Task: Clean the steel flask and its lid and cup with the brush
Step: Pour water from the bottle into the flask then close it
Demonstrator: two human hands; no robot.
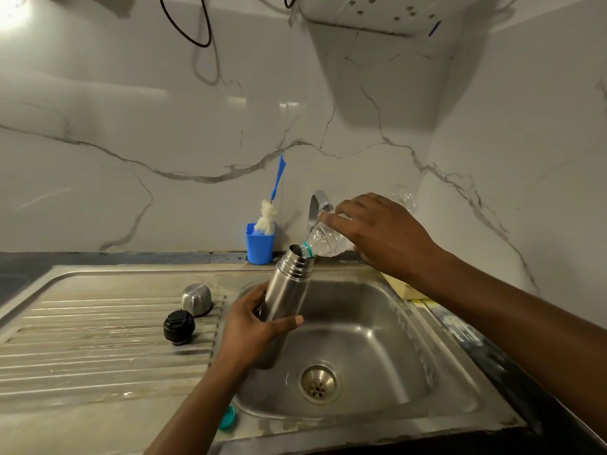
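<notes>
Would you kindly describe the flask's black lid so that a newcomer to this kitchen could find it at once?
Start at the ribbed steel draining board left of the sink basin. Near the board's right edge, two small items sit close together. The round black plastic lid is the nearer one, while its neighbour just behind is a shiny domed steel cup standing upside down.

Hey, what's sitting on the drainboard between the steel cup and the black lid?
Nothing. In the head view the steel cup and black lid lie almost touching, with only a sliver of bare ribbed drainboard between them.
</notes>
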